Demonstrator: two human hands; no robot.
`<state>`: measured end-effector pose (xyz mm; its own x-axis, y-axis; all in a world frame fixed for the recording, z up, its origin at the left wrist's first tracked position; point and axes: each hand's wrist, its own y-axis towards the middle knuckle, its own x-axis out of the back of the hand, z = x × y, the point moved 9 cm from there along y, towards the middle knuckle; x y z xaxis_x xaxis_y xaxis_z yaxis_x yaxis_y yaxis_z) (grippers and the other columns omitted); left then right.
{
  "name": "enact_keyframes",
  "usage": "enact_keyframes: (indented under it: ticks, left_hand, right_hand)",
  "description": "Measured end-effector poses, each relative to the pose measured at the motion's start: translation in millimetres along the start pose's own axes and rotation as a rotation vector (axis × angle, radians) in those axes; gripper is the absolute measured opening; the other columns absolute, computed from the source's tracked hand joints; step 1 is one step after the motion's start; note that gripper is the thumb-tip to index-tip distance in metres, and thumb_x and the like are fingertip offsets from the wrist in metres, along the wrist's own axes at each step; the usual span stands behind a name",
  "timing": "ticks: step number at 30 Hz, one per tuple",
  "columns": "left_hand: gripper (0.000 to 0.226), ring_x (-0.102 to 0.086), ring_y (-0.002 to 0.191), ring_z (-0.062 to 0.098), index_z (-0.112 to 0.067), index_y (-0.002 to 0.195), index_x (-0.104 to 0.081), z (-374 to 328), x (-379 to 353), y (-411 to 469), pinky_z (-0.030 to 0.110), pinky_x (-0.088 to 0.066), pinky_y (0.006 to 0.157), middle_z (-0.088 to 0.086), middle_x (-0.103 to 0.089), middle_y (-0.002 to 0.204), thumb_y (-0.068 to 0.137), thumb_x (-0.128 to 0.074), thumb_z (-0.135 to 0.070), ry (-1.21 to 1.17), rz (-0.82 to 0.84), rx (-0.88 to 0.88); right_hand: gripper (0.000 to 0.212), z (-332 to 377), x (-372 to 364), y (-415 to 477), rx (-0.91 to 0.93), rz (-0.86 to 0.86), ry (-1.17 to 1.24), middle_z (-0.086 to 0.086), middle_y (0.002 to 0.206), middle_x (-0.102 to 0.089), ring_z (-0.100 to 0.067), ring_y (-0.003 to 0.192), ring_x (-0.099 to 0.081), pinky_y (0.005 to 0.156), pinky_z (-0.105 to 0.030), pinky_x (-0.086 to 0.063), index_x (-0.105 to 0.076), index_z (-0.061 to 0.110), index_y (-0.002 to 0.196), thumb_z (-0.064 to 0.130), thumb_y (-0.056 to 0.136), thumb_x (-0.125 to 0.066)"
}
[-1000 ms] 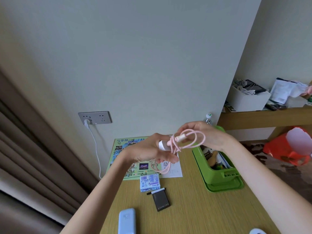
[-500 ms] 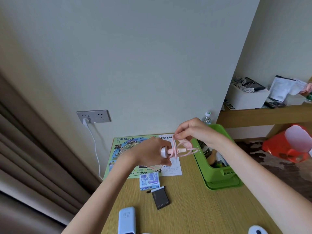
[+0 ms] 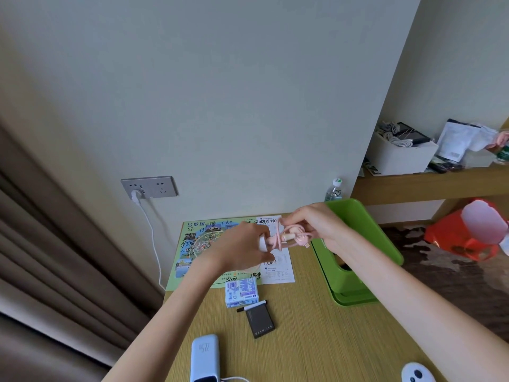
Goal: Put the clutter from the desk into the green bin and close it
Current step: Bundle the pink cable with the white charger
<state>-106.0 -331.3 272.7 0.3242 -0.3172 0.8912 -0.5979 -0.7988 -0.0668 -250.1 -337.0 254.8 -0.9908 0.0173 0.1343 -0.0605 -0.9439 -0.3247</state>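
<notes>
One pink charging cable, coiled, held over the desk beside the green bin.
Judged light, limp, prone to uncoil: hold across the bundle. Left hand grips its white plug; right hand pinches the loops.

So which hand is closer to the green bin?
Right. The right hand pinches the pink cable just at the left side of the green bin. The left hand holds the white plug farther left, over the paper sheet.
</notes>
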Motion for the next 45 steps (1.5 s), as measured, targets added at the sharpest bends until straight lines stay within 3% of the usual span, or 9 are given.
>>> enact_keyframes:
  ticks: [2, 6, 13, 17, 22, 29, 35, 42, 45]
  left_hand:
    - [0.024, -0.054, 0.072, 0.014, -0.031, 0.087, -0.052, 1, 2, 0, 0.029, -0.038, 0.057, -0.007, -0.061, 0.078, 0.077, -0.072, -0.037, 0.054, -0.038, -0.003]
    - [0.062, -0.054, 0.065, 0.013, -0.045, 0.125, -0.037, -9, 5, -3, 0.034, -0.047, 0.061, -0.011, -0.055, 0.065, 0.075, -0.069, -0.026, 0.046, -0.094, -0.097]
    - [0.059, -0.047, 0.053, -0.001, -0.045, 0.119, -0.054, -19, -10, 1, 0.018, -0.038, 0.055, -0.024, -0.054, 0.063, 0.076, -0.072, -0.009, -0.303, 0.047, -0.135]
    - [0.048, -0.053, 0.052, -0.01, -0.025, 0.115, -0.064, -17, -23, 13, 0.003, -0.035, 0.049, -0.033, -0.062, 0.068, 0.077, -0.071, 0.003, -0.551, 0.047, -0.053]
    - [0.046, -0.039, 0.041, 0.013, -0.022, 0.115, -0.064, -13, -61, 32, 0.019, -0.03, 0.042, -0.004, -0.055, 0.061, 0.077, -0.071, 0.002, -0.744, 0.066, 0.122]
    - [0.045, -0.04, 0.04, 0.012, -0.024, 0.113, -0.064, -37, -97, 69, 0.021, -0.032, 0.042, -0.008, -0.053, 0.05, 0.077, -0.071, 0.001, -0.835, 0.052, 0.174]
    - [0.044, -0.042, 0.044, 0.014, -0.029, 0.11, -0.066, -65, -124, 106, 0.021, -0.033, 0.042, 0.002, -0.052, 0.059, 0.075, -0.073, -0.002, -0.84, 0.115, 0.183]
    - [0.033, -0.043, 0.041, 0.005, -0.037, 0.089, -0.064, -81, -145, 148, 0.015, -0.034, 0.043, -0.013, -0.053, 0.047, 0.078, -0.076, -0.009, -0.722, 0.177, 0.166]
    - [0.032, -0.059, 0.068, 0.007, -0.032, 0.106, -0.065, -77, -139, 170, 0.022, -0.046, 0.062, -0.012, -0.065, 0.077, 0.078, -0.077, -0.019, -0.458, 0.092, 0.136]
  right_hand:
    - [0.011, -3, 3, 0, -0.009, -0.022, -0.039, -0.01, 0.067, -0.065, -0.022, 0.065, -0.061, 0.068, -0.029, -0.047, -0.071, 0.005, 0.072, 0.011, 0.065, -0.078]
    - [0.017, -5, 2, 3, -0.017, 0.06, -0.177, -0.004, 0.058, -0.058, -0.016, 0.06, -0.053, 0.062, -0.026, -0.042, -0.065, 0.014, 0.054, 0.006, 0.068, -0.069]
    - [0.035, -25, 1, -13, -0.051, 0.462, -0.138, 0.001, 0.068, -0.056, -0.017, 0.067, -0.05, 0.072, -0.029, -0.039, -0.067, 0.02, 0.06, 0.014, 0.092, -0.055]
    - [0.021, -26, 35, -12, 0.122, 0.207, -0.084, -0.003, 0.081, -0.065, -0.016, 0.078, -0.061, 0.076, -0.026, -0.046, -0.072, 0.012, 0.087, 0.019, 0.096, -0.055]
    - [0.037, -51, 67, -16, 0.119, -0.025, -0.216, 0.003, 0.088, -0.068, -0.009, 0.085, -0.065, 0.086, -0.03, -0.05, -0.063, 0.01, 0.101, 0.045, 0.09, -0.063]
    - [0.042, -93, 115, -17, 0.001, -0.173, -0.135, -0.011, 0.071, -0.067, -0.02, 0.059, -0.065, 0.057, -0.031, -0.056, -0.064, -0.003, 0.092, 0.038, 0.083, -0.074]
    - [0.019, -100, 166, -8, 0.044, -0.182, -0.107, -0.007, 0.062, -0.064, -0.019, 0.054, -0.061, 0.05, -0.028, -0.051, -0.07, 0.004, 0.085, 0.023, 0.085, -0.074]
    - [0.007, -85, 249, 23, 0.18, -0.299, -0.371, -0.002, 0.075, -0.071, -0.013, 0.063, -0.068, 0.061, -0.032, -0.052, -0.071, 0.016, 0.084, 0.022, 0.082, -0.075]
    - [0.005, -77, 285, 38, 0.216, -0.401, -0.487, 0.006, 0.071, -0.07, -0.014, 0.069, -0.068, 0.065, -0.036, -0.051, -0.07, 0.025, 0.08, 0.027, 0.081, -0.075]
